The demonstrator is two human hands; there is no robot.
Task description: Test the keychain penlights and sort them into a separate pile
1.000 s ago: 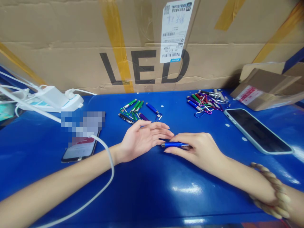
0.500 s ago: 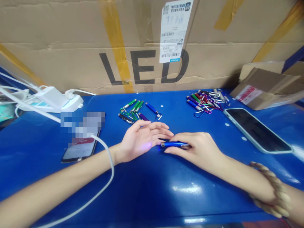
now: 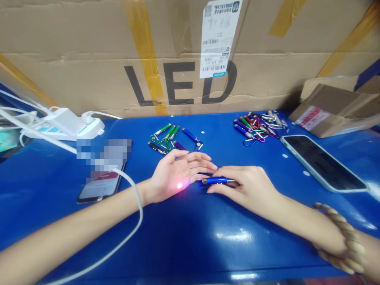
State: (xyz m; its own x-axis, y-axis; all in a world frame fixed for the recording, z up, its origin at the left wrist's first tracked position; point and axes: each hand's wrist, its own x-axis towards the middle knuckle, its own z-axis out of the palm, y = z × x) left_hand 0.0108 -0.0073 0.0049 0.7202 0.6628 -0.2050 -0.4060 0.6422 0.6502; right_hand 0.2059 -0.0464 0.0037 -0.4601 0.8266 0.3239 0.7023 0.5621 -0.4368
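Observation:
My right hand (image 3: 247, 184) is closed around a small blue keychain light (image 3: 216, 181), its tip pointing left at my other palm. My left hand (image 3: 178, 173) lies open, palm up, fingers stretched out, on the blue table (image 3: 190, 233). A red dot of light (image 3: 179, 185) glows on the heel of that palm. Just behind my left hand lies a small group of keychain lights (image 3: 170, 136), green, blue, black and purple. A bigger mixed pile of keychain lights (image 3: 258, 126) lies at the back right.
A large cardboard box marked LED (image 3: 184, 51) walls off the back. A phone (image 3: 322, 162) lies face up at right, another phone (image 3: 101, 184) at left with a white cable (image 3: 130, 233). A white power strip (image 3: 68, 124) sits back left, a small carton (image 3: 332, 111) back right.
The spot on my left palm went from nothing, to a faint violet glow, to a bright red dot. Both hands stayed almost where they were.

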